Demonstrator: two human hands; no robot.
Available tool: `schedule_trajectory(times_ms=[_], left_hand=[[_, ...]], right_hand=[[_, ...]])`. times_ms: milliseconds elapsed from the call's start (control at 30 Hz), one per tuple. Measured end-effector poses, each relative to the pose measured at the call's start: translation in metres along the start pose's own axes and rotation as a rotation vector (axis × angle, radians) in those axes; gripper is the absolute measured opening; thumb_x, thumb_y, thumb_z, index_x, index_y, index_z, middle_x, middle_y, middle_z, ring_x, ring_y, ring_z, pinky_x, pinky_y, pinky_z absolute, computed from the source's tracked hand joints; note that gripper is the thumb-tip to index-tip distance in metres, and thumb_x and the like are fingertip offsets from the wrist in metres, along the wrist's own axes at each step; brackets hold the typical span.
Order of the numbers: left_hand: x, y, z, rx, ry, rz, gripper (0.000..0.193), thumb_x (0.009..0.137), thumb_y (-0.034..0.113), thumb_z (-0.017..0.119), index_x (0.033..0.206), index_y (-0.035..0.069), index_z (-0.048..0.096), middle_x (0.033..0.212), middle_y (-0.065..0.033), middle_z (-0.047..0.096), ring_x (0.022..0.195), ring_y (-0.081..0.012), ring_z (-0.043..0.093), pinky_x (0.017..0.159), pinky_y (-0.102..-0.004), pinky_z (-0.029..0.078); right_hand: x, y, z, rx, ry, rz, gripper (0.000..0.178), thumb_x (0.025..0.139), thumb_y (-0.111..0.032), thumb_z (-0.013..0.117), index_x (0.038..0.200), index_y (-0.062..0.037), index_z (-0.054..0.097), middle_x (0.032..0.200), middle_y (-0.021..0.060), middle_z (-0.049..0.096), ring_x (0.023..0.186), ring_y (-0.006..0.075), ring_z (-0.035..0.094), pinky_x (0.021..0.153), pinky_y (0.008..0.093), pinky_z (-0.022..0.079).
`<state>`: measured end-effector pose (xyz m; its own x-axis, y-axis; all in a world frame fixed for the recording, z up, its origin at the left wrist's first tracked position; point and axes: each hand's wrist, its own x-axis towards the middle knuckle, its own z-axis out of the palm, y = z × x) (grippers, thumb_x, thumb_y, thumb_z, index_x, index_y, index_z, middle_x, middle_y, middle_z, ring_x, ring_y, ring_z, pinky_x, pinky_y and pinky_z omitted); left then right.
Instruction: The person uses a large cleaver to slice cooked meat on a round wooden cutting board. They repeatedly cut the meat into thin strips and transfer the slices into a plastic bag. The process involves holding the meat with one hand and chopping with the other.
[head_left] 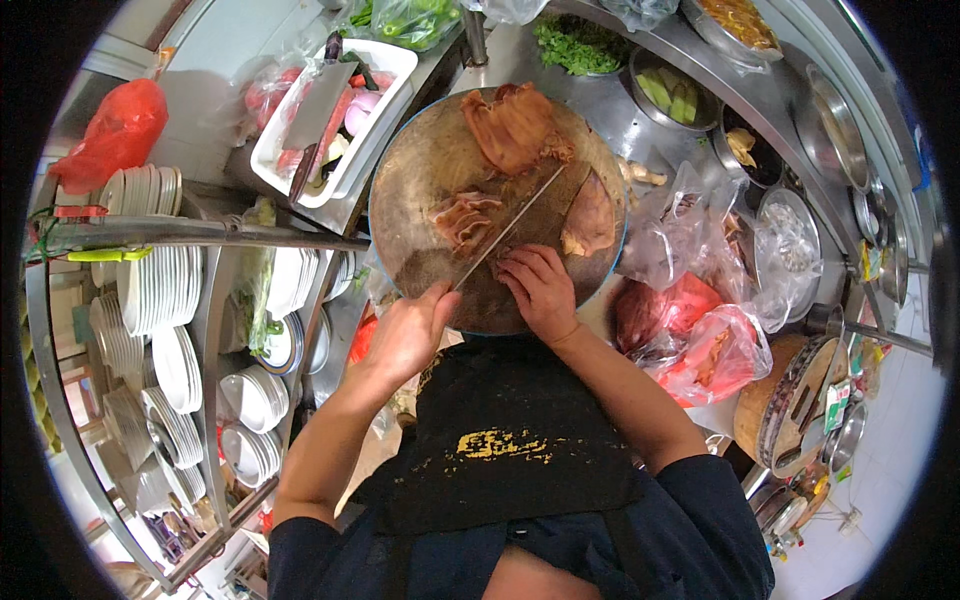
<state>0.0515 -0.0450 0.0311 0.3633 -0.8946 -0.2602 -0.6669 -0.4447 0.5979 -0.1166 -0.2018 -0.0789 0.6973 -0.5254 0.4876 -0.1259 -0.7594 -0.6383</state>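
A round wooden chopping block (405, 165) lies in front of me. My left hand (410, 328) is closed round the handle of a knife, whose thin blade (515, 220) points away and to the right across the block, edge-on to me. My right hand (540, 290) rests beside the blade with its fingers bent and pressed together; what lies under the fingertips is dark and mostly hidden. Left of the blade is a small heap of sliced brown meat (465, 220). A large brown piece of cooked meat (512, 128) lies at the far side, and a flatter piece (590, 215) at the right.
A cleaver (318, 108) lies across a white tub (398, 75) of vegetables at the far left. Stacked white plates (160, 290) fill the left rack. Plastic bags of food (690, 330) and metal bowls (675, 95) crowd the right. Another round wooden block (775, 400) stands near right.
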Motion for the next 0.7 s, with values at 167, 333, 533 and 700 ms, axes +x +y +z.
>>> schedule_trajectory(times_ms=[167, 333, 533, 700], left_hand=[[-0.048, 0.028, -0.032, 0.164, -0.161, -0.071, 0.038, 0.106, 0.034, 0.056, 0.129, 0.005, 0.062, 0.084, -0.0254, 0.071, 0.077, -0.0449, 0.071, 0.068, -0.0549, 0.056], [-0.087, 0.010, -0.015, 0.239, -0.024, 0.015, 0.036, 0.104, 0.038, 0.060, 0.127, 0.010, 0.060, 0.076, -0.0193, 0.072, 0.064, -0.0399, 0.071, 0.056, -0.0512, 0.055], [-0.030, 0.009, 0.034, 0.200, -0.010, -0.021, 0.036, 0.104, 0.039, 0.059, 0.125, 0.010, 0.064, 0.073, -0.0208, 0.070, 0.064, -0.0410, 0.071, 0.056, -0.0549, 0.054], [-0.005, 0.006, 0.014, 0.074, -0.035, 0.007, 0.037, 0.107, 0.032, 0.054, 0.130, 0.004, 0.062, 0.091, -0.0257, 0.072, 0.080, -0.0458, 0.071, 0.070, -0.0546, 0.056]], right_hand=[[-0.009, 0.002, 0.002, -0.054, -0.003, 0.047, 0.032, 0.078, -0.008, 0.080, 0.109, -0.0039, 0.074, 0.116, 0.0129, 0.070, 0.115, 0.0392, 0.063, 0.097, 0.0463, 0.055], [-0.012, 0.005, 0.003, -0.054, -0.024, 0.018, 0.031, 0.079, -0.008, 0.078, 0.109, -0.0034, 0.073, 0.118, 0.0128, 0.069, 0.113, 0.0373, 0.062, 0.095, 0.0451, 0.056], [-0.005, 0.000, -0.001, -0.044, -0.022, 0.043, 0.032, 0.077, -0.005, 0.079, 0.109, -0.0032, 0.074, 0.117, 0.0140, 0.069, 0.115, 0.0397, 0.063, 0.098, 0.0455, 0.054], [-0.005, 0.003, 0.001, -0.027, 0.008, 0.031, 0.029, 0.078, -0.006, 0.079, 0.106, -0.0026, 0.072, 0.114, 0.0138, 0.069, 0.109, 0.0388, 0.063, 0.093, 0.0459, 0.053]])
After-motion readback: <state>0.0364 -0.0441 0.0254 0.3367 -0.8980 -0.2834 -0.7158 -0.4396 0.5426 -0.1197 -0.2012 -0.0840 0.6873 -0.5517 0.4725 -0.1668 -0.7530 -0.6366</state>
